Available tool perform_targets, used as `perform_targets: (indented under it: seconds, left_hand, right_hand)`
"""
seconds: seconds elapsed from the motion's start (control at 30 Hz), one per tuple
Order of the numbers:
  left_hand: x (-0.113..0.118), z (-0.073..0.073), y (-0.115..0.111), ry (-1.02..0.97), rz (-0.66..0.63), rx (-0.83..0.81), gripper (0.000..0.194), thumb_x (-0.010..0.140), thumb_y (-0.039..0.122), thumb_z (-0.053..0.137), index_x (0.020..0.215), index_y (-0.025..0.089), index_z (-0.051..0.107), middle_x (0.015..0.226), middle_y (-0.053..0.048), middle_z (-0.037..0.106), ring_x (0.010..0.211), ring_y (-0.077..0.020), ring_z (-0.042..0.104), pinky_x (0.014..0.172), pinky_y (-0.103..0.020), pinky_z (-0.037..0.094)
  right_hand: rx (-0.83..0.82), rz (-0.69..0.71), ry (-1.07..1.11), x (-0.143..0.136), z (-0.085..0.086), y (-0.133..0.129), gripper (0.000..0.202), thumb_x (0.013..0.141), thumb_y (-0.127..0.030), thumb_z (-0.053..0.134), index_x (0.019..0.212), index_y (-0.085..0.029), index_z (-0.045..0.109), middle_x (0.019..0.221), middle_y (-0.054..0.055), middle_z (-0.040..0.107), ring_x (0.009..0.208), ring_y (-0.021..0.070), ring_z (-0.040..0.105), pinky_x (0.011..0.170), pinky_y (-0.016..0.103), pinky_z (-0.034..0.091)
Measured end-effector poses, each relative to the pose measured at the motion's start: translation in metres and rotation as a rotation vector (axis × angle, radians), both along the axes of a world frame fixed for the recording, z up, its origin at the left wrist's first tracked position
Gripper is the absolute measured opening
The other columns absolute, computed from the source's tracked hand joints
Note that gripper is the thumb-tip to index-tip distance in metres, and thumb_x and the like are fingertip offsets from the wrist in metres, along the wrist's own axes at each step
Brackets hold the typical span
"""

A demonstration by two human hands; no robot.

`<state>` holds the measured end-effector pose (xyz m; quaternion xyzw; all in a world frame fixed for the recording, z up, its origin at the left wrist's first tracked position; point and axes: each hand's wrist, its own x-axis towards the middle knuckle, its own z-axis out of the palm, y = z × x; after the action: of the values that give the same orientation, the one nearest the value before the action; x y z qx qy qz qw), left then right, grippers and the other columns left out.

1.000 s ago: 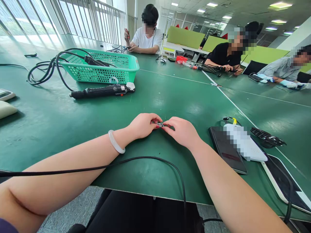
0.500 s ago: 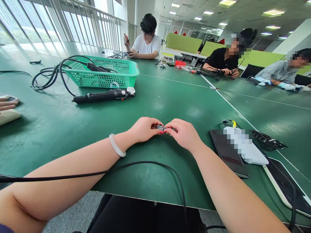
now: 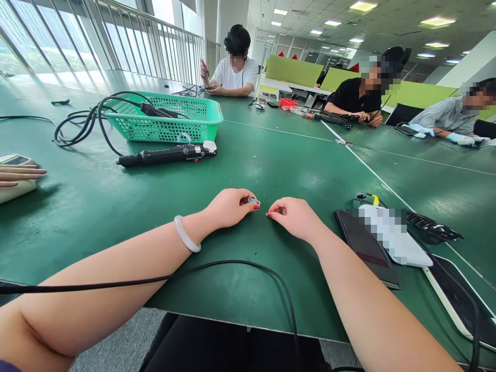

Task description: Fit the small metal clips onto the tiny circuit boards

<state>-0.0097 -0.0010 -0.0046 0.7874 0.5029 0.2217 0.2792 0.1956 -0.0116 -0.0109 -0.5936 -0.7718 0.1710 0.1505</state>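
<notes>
Head view: left hand [image 3: 231,208] grips small part [image 3: 254,201], right hand [image 3: 295,217] tiny piece [image 3: 267,214]; gap between; table edge [image 3: 217,317] apart.

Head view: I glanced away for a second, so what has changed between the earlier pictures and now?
The right hand, earlier meeting the left hand at the small part, has drawn away to the right, its grip on what looks like a tiny piece. Another person's hand has come in at the left edge. The left hand still holds the part; basket and black tool stay put.
</notes>
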Motion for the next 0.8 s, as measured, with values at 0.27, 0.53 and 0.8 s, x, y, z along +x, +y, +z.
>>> perform_targets:
  seconds: [0.27,0.53,0.8]
  left_hand:
    - [0.001,0.0,-0.002,0.018,-0.016,0.013,0.027,0.08,0.042,0.053,0.092,0.022,0.068,0.081,0.0,0.068,0.071,-0.0161,0.058,0.065,-0.027,0.043]
    - [0.001,0.0,-0.001,0.027,0.018,0.009,0.028,0.079,0.042,0.053,0.092,0.023,0.069,0.084,-0.001,0.069,0.075,-0.0172,0.058,0.065,-0.027,0.042]
    - [-0.001,-0.004,0.0,0.032,0.028,-0.006,0.028,0.08,0.043,0.053,0.092,0.024,0.069,0.082,-0.001,0.068,0.072,-0.0163,0.057,0.062,-0.026,0.041]
  right_hand:
    - [0.215,0.051,-0.213,-0.018,0.002,-0.007,0.018,0.081,-0.02,0.049,0.069,-0.021,0.061,0.075,0.001,0.061,0.066,0.013,0.052,0.054,0.026,0.034]
    - [0.154,0.113,-0.165,-0.018,0.005,-0.01,0.022,0.083,-0.023,0.05,0.075,-0.024,0.07,0.081,0.0,0.066,0.074,0.0134,0.056,0.06,0.026,0.038]
    - [0.008,0.051,-0.087,-0.005,0.007,-0.006,0.015,0.078,-0.031,0.058,0.086,-0.026,0.071,0.081,-0.001,0.066,0.067,0.013,0.055,0.056,0.026,0.04]
